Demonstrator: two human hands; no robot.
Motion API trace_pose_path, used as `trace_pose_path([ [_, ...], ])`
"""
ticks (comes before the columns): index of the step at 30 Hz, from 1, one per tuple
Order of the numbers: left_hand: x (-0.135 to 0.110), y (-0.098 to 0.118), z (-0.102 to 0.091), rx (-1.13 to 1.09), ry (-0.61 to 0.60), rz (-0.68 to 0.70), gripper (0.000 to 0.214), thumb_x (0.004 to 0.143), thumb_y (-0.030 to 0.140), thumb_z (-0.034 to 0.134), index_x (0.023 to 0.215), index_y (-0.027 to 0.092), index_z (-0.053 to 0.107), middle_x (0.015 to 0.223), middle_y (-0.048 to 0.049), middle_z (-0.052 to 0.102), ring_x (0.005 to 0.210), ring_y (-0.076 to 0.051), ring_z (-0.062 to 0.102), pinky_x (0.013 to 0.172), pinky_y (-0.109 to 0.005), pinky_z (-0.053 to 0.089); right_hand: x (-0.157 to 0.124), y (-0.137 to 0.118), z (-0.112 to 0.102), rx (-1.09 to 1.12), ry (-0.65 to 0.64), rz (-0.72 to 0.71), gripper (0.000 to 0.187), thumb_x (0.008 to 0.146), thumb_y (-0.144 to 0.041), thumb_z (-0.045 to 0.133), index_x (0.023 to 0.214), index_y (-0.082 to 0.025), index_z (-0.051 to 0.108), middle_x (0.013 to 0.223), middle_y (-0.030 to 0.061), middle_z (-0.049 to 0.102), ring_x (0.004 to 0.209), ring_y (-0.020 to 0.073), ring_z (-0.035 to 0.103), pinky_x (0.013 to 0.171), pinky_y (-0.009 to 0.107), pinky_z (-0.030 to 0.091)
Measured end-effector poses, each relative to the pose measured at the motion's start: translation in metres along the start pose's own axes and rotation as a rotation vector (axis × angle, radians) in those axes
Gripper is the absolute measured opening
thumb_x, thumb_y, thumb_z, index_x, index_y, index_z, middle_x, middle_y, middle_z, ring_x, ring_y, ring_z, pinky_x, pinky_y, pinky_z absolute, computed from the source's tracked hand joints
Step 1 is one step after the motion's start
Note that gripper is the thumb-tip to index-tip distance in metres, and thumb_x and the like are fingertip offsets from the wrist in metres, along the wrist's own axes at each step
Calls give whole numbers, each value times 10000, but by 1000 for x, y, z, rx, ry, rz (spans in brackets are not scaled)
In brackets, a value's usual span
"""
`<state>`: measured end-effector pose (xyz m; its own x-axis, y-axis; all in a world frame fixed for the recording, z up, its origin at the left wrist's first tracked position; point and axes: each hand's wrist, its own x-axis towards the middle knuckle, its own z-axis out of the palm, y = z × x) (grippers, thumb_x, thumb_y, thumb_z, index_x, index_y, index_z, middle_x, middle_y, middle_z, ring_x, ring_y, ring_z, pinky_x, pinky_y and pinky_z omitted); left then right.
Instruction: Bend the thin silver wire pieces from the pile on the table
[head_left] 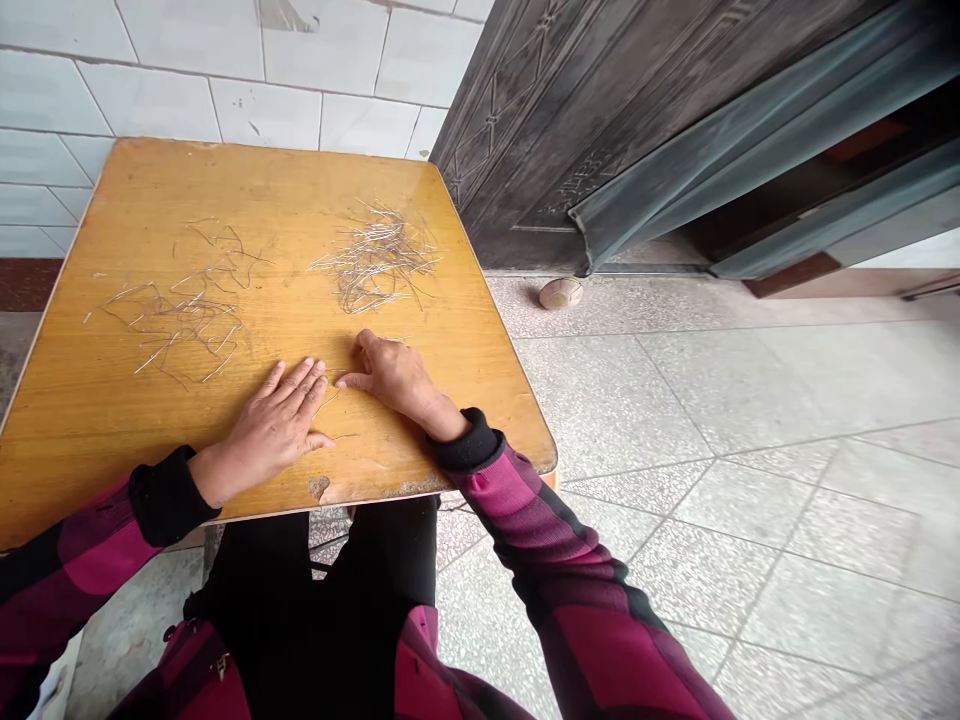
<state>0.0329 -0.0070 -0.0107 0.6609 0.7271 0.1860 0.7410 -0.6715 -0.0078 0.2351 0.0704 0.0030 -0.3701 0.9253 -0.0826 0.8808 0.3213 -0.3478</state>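
My left hand (274, 425) lies flat on the yellow wooden table (112, 420), fingers stretched out and together, near the front edge. My right hand (394, 375) rests just to its right, fingers curled down onto the tabletop, thumb pointing toward the left hand. A few thin wire pieces (330, 395) lie between the two hands. A heap of thin silvery wires (375, 258) sits beyond the right hand. A looser scatter of bent wires (184, 310) lies beyond the left hand.
The table stands against a white tiled wall (225, 70). A dark metal door (600, 130) is at the right rear. A small round ball (560, 293) lies on the speckled floor (750, 450) by the door. The table's front edge has a chipped spot (319, 487).
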Motion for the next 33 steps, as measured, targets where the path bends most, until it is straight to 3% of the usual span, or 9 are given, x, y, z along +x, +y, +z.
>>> trace_pose_path([
  [4,-1,-3,1,-44,8,-10,633,905,444,525,1379,36,428,1460,-229,398,1388,-329,331,1124,-552,280,-2,2,-2,30,29,-50,461,791,-493,696,1065,-144,574,818,56,642,698,181,577,579,271,356],
  [9,-2,-3,5,-64,43,-25,622,914,464,498,1382,60,436,1462,-225,398,1391,-316,332,1134,-542,263,-45,-3,-1,137,181,-530,257,947,-359,513,1038,-166,656,985,91,649,907,198,575,799,325,449],
  [11,-2,-2,4,-78,34,-29,594,911,455,509,1385,104,447,1477,-203,390,1401,-310,314,1137,-542,251,-70,-5,6,76,198,-607,288,953,-361,495,1103,-179,661,1037,95,660,946,214,559,836,355,453],
  [17,-2,-5,-1,-94,3,4,467,881,379,590,1315,212,547,1502,-176,363,1414,-324,280,1127,-570,232,-112,-5,32,-114,226,-512,422,962,-394,462,1270,-135,591,1176,149,628,1076,265,524,879,414,432],
  [27,-2,-7,0,-80,-1,12,478,886,428,564,1312,210,558,1500,-177,367,1413,-314,286,1127,-563,230,-118,14,32,-123,236,-416,530,894,-548,502,1316,-234,567,1381,154,499,1255,317,429,963,479,378],
  [33,-3,-8,1,-99,3,16,460,897,412,556,1309,207,562,1508,-183,348,1419,-321,269,1119,-576,229,-121,4,36,-114,228,-419,681,852,-641,476,1348,-178,531,1419,176,462,1299,334,389,1017,512,344],
])
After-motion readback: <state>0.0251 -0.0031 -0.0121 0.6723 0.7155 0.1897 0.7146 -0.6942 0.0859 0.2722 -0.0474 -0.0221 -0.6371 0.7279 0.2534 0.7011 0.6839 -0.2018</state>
